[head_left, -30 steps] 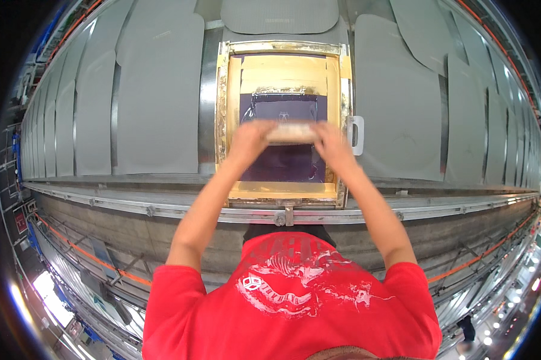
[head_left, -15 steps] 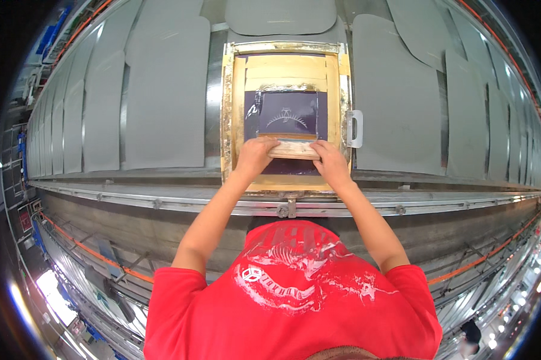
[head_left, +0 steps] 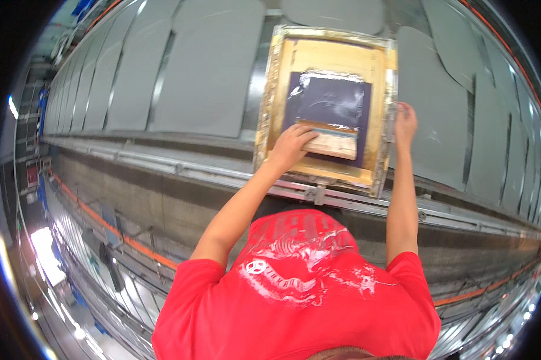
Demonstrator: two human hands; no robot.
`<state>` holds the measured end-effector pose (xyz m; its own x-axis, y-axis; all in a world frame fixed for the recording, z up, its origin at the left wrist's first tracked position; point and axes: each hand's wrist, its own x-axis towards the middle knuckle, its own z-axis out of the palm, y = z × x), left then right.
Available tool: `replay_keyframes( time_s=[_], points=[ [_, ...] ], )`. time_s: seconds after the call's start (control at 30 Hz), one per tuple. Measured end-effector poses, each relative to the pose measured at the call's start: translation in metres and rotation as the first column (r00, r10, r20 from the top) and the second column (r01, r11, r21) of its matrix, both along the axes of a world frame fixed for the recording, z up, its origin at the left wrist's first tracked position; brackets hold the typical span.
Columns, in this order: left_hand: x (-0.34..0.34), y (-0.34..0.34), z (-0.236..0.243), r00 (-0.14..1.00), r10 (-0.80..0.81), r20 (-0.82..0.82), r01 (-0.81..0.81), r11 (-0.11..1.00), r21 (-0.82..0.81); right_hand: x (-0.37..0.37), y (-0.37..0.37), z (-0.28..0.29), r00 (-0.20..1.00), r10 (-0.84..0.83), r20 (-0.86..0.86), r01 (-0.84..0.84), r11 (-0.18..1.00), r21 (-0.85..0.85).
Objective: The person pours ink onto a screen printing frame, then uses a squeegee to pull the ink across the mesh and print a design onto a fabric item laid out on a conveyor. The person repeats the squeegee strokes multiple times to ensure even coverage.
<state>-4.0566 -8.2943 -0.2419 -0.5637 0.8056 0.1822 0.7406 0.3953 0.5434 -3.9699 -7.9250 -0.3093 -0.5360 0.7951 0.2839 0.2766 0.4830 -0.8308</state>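
A screen-printing frame with a yellowish taped border lies tilted in view, over the row of grey panels. Its dark purple mesh carries streaks of glossy ink and a faint pale design. A wooden-handled squeegee rests across the lower part of the mesh. My left hand is closed on the squeegee's left end, thumb side toward the wood. My right hand is off the squeegee, fingers curled at the handle on the frame's right side; the hand mostly hides that handle.
Large grey panels run along both sides of the frame. Pale marks show on the panel to the right. A metal rail with a clamp-like fitting crosses between me and the panels.
My right hand has left the squeegee and moved right to the frame's side handle. My left hand stays on the squeegee. The whole view has shifted and tilted, with the frame farther right.
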Motion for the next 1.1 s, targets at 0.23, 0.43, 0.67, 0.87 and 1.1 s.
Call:
replay_keyframes(
  time_s=[0.23,0.43,0.67,0.87,1.1],
  points=[
    [0.008,0.002,0.016,0.978,0.098,-0.184,-0.099,0.995,0.002,0.003,-0.024,0.043,1.0,0.026,-0.016,-0.028,0.983,-0.181],
    [-0.001,-0.008,0.017,0.978,0.071,-0.194,-0.1,0.984,-0.145,-0.005,-0.046,0.018,0.999,0.035,-0.035,-0.043,0.965,-0.26],
    [-0.015,0.002,0.026,0.963,0.011,-0.271,-0.079,0.968,-0.24,-0.014,-0.037,0.005,0.988,-0.004,-0.153,-0.019,0.989,-0.149],
    [-0.011,-0.025,0.026,0.951,-0.034,-0.306,-0.043,0.97,-0.24,-0.014,-0.043,0.018,0.995,-0.027,0.092,0.046,0.976,-0.214],
    [0.013,-0.055,0.029,0.955,-0.084,-0.284,0.005,0.964,-0.267,-0.012,-0.034,0.01,0.986,0.033,0.161,0.0,0.98,-0.197]
  ],
)
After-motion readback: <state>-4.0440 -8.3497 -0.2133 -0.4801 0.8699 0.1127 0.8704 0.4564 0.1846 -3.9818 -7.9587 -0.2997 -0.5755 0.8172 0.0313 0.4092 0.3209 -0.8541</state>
